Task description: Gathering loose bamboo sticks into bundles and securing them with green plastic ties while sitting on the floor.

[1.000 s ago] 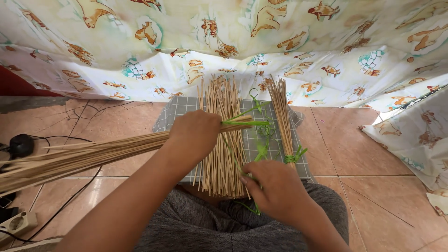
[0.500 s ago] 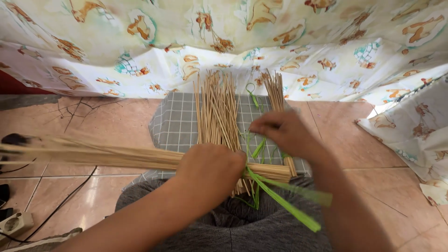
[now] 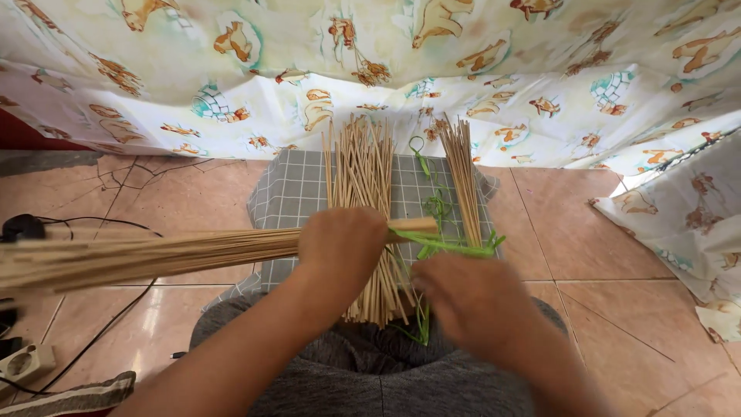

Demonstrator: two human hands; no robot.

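The left hand (image 3: 343, 247) grips a long bundle of thin sticks (image 3: 154, 255) — a green strip (image 3: 448, 247) wraps its end; the blurred right hand (image 3: 471, 301) — grip unclear.

No packages, labels, signs or screens show anywhere in this view, on the floor or against the cloth.

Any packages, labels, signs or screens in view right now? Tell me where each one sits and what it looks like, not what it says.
None: no package, label, sign or screen shows.
Nearest to one is the printed cloth hung along the back: cream, with orange-brown animal pictures.
Power strip, lower left on the floor tiles: pale, boxy, no marking legible.
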